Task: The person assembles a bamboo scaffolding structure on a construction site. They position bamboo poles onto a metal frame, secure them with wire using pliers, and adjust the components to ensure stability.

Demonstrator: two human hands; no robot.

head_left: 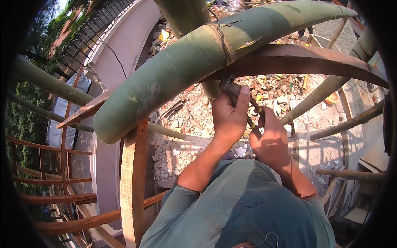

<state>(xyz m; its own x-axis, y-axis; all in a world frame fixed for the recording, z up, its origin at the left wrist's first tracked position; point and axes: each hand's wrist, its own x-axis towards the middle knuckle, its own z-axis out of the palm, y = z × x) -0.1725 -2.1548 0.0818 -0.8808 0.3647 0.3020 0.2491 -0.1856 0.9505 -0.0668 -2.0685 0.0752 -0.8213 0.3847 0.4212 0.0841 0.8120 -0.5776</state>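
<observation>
A pair of pincers with dark, yellow-marked handles is in both my hands, just under a wooden beam. My left hand is closed near the head of the tool, its thumb lying along it. My right hand wraps the handle ends, which stand apart. The jaws are near the underside of the beam; what they touch is too dark to make out. Above, a thick green bamboo pole crosses the reddish-brown wooden beam. Dark wire loops over the pole, and a nail head shows beside it.
An upright timber post stands at my left, beside a pink wall. Rubble covers the ground far below. More bamboo poles slant at the right, and a wooden lattice is at the lower left.
</observation>
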